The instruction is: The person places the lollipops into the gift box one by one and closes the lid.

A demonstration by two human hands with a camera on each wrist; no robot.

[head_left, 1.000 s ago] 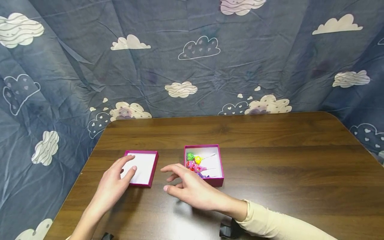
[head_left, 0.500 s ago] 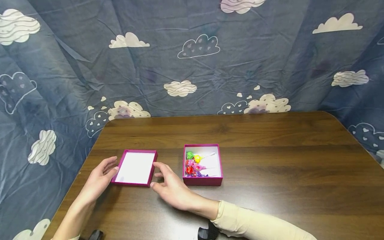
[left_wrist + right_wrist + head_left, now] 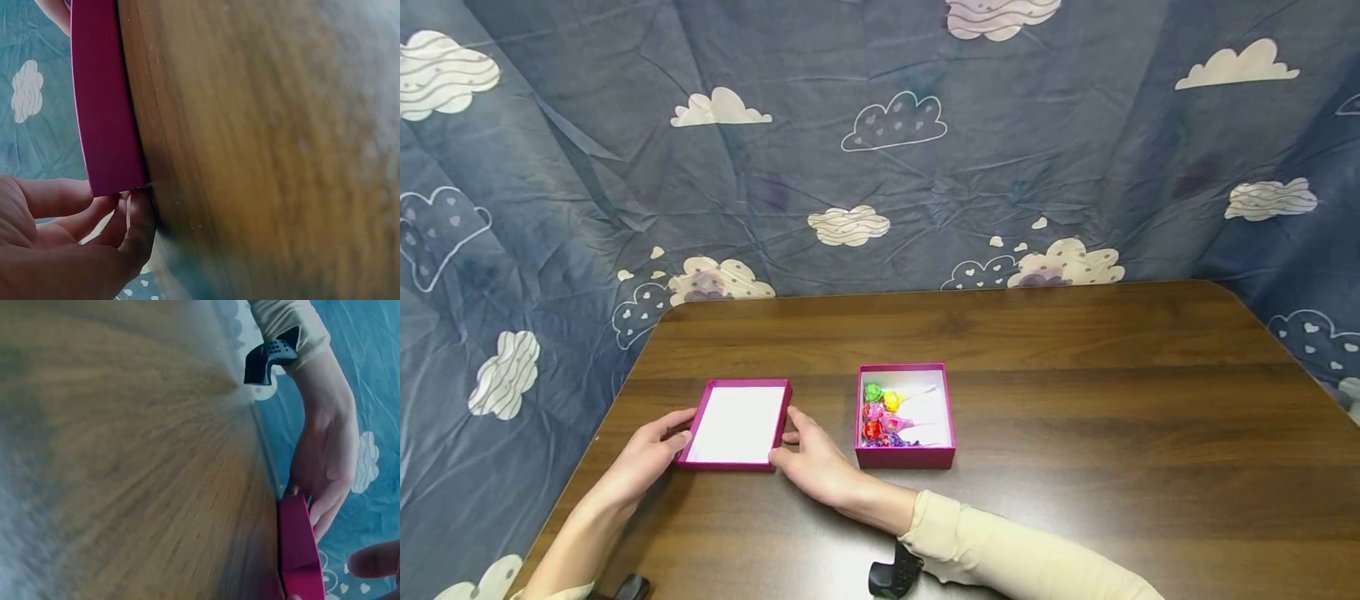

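Observation:
A shallow pink box lid (image 3: 737,423) lies on the table with its white inside up. At its left edge, my left hand (image 3: 643,457) grips the rim with bent fingers (image 3: 59,197). From the other side, my right hand (image 3: 820,468) holds the right edge, thumb near the front corner. One of its fingers (image 3: 374,559) stands a little apart from the lid in the right wrist view. To the right stands a pink box (image 3: 906,458) with several wrapped lollipops (image 3: 891,401) in its left part.
Brown wooden table (image 3: 1075,400) extends far to the right of the box. Behind it hangs a blue curtain (image 3: 1022,167) with clouds. Black wrist mounts (image 3: 895,577) sit below both wrists, close to the tabletop.
My left hand has moved left from above the lid to its left edge. My right hand has moved left, from in front of the box to the lid's right edge.

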